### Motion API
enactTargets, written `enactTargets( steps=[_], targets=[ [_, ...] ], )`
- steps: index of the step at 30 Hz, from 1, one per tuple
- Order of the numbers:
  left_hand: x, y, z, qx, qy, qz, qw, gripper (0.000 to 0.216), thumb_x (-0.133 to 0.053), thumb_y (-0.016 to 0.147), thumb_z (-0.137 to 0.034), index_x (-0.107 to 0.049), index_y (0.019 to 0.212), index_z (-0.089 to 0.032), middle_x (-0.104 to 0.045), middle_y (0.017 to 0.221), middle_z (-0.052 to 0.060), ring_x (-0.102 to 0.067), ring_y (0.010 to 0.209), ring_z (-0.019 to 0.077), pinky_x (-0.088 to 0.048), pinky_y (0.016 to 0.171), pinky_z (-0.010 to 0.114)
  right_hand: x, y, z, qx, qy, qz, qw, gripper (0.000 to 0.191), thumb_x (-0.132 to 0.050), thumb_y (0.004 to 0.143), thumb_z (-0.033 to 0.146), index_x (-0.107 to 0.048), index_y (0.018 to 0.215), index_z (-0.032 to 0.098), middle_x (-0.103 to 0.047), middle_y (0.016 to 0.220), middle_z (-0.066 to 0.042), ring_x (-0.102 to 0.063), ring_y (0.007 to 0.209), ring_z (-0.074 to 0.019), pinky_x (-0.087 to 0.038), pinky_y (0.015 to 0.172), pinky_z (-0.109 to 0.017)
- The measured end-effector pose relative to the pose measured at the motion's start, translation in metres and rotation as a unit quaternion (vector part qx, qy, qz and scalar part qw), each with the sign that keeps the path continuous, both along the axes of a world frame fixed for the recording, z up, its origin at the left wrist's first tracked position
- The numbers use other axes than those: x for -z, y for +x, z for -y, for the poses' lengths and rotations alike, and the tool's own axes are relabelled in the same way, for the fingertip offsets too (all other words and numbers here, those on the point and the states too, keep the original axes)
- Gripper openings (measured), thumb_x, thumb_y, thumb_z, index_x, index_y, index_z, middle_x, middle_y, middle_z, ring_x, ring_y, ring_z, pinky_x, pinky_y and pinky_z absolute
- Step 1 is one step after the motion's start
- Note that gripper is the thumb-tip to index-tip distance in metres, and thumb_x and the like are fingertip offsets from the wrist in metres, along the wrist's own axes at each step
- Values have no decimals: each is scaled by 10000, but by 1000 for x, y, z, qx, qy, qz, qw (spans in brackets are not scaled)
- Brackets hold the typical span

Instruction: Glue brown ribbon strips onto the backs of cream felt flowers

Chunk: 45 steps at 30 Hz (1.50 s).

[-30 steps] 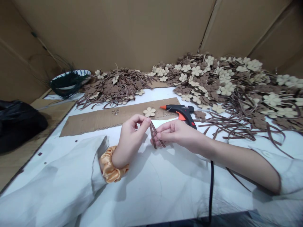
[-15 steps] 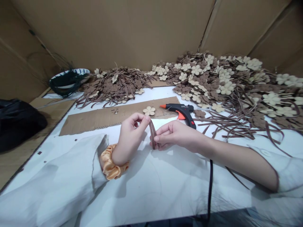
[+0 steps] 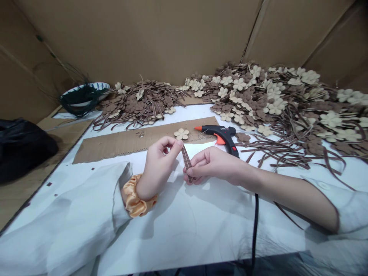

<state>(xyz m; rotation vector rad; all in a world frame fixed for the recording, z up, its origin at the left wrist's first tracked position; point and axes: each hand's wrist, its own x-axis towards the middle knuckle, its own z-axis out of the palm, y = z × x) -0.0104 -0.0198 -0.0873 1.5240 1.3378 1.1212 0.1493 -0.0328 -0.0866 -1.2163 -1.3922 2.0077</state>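
Note:
A brown ribbon [image 3: 186,158] with pale stitched lines stretches between my two hands, above the white tabletop. My left hand [image 3: 161,160] pinches its upper end between thumb and forefinger. At the lower end, my right hand [image 3: 209,165] is closed on the ribbon, where two layers lie close together. A cream felt flower [image 3: 181,133] rests on a cardboard strip [image 3: 115,142] just beyond my left fingertips. Behind my right hand lies a black and orange glue gun [image 3: 221,134], its nozzle pointing left on the cardboard.
Brown and cream felt flowers are heaped at the back right [image 3: 247,92], with another pile mixed with ribbons [image 3: 143,101] back left. Loose ribbons [image 3: 284,153] lie right of the glue gun. A bowl of dark green strands [image 3: 86,94] and a black bag [image 3: 23,149] are at left.
The ribbon, earlier slightly bowed with its lower ends apart, is now straighter, and its layers are closer together at my right fingers. Both hands have hardly moved.

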Motion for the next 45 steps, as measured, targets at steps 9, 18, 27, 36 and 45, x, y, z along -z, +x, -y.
enactTargets(
  steps=[9,18,27,36,45],
  targets=[
    [0,-1,-1,3,6,-11,1000,189,-586,770,-315,-562,657,-165,-535,640,-26,-445,603,111,-350,602,241,-5,1,0,-3,-16,10,1000,180,-723,676,282,-694,731,113,-709,735,-51,-660,687,-103,-529,718,-218],
    [-1,-2,-1,1,6,-27,1000,184,-580,768,-308,-569,653,-165,-549,647,-19,-449,616,117,-349,604,245,-11,2,-1,8,-38,39,998,128,-731,656,213,-701,731,113,-714,722,-45,-663,680,-102,-541,725,-222],
    [-2,-2,-1,-7,-4,-21,1000,193,-580,766,-323,-574,652,-167,-555,641,-14,-455,607,121,-353,582,239,-18,5,-3,-6,-54,43,998,51,-670,717,154,-693,694,114,-712,702,-28,-667,644,-75,-543,635,-157],
    [-2,-3,0,-11,-1,-33,999,201,-597,748,-346,-602,658,-165,-608,664,6,-472,600,131,-368,568,236,-19,11,-8,-43,-43,53,997,66,-662,718,168,-710,732,126,-723,734,-26,-671,688,-82,-544,672,-162],
    [-2,-3,0,-16,11,-47,999,209,-594,759,-346,-614,663,-161,-630,685,15,-493,615,134,-374,579,238,-26,22,-14,-86,6,93,992,139,-676,723,253,-712,770,127,-729,779,-51,-685,747,-121,-552,720,-208]
  ],
)
